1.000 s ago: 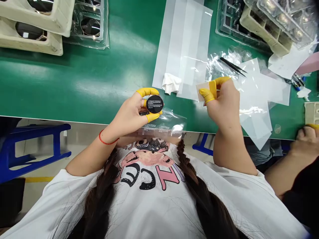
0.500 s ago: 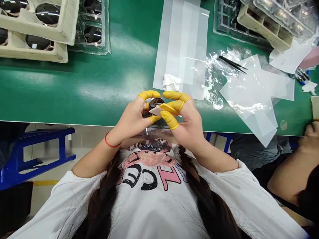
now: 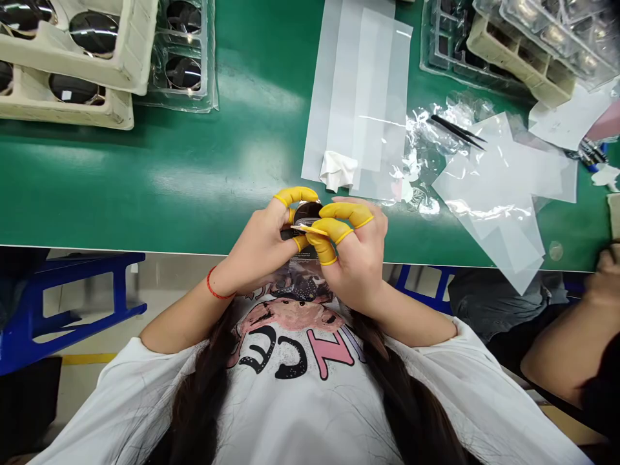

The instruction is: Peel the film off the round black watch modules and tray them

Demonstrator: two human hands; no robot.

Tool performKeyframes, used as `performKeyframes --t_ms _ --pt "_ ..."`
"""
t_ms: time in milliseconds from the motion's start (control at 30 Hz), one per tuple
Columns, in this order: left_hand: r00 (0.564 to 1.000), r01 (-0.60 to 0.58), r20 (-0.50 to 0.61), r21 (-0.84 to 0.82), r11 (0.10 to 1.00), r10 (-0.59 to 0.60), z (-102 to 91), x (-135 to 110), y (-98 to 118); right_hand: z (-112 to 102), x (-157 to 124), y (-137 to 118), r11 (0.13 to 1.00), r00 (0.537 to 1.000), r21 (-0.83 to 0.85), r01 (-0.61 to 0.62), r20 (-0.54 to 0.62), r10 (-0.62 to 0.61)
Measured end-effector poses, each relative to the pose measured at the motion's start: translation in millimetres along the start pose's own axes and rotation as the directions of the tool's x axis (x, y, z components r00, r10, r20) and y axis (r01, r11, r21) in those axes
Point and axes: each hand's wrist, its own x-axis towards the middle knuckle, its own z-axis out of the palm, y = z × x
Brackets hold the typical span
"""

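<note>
My left hand (image 3: 264, 242), with yellow finger cots, pinches a small round black disc (image 3: 307, 210) at the near edge of the green table (image 3: 145, 168). My right hand (image 3: 356, 252), also in yellow cots, presses a small pale card or scraper (image 3: 310, 228) edge-on against the disc's face. A clear plastic film with black print (image 3: 303, 258) hangs below the hands, partly hidden. Both hands meet above the table edge.
Clear film sheets (image 3: 358, 97) with a crumpled white cloth (image 3: 338, 170) lie beyond the hands. Black tweezers (image 3: 458, 131) rest on loose plastic at the right. Beige trays with dark lenses (image 3: 72, 51) stand far left, more trays (image 3: 523, 39) far right. Another person's arm (image 3: 571, 336) is at right.
My right hand brought the pale card from the right over to the disc and now presses it against the face; the left hand kept hold of the disc.
</note>
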Motion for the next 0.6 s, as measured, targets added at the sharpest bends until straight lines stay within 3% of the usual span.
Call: performKeyframes --t_ms 267,500,600 --pt "1.0 0.024 0.007 -0.097 0.995 -0.024 1.1 -0.7 -5.8 13.0 7.6 17.8 0.998 0.999 0.049 0.037 0.009 -0.038" --pt "0.995 0.09 0.057 -0.217 0.972 -0.08 -2.8 4.7 -4.1 21.3 19.0 34.3 0.968 0.983 0.199 -0.155 0.127 0.131" --pt "0.989 0.132 0.099 -0.298 0.945 -0.107 -3.9 7.6 -2.7 16.4 29.6 38.3 0.957 0.977 0.241 -0.162 0.178 0.12"
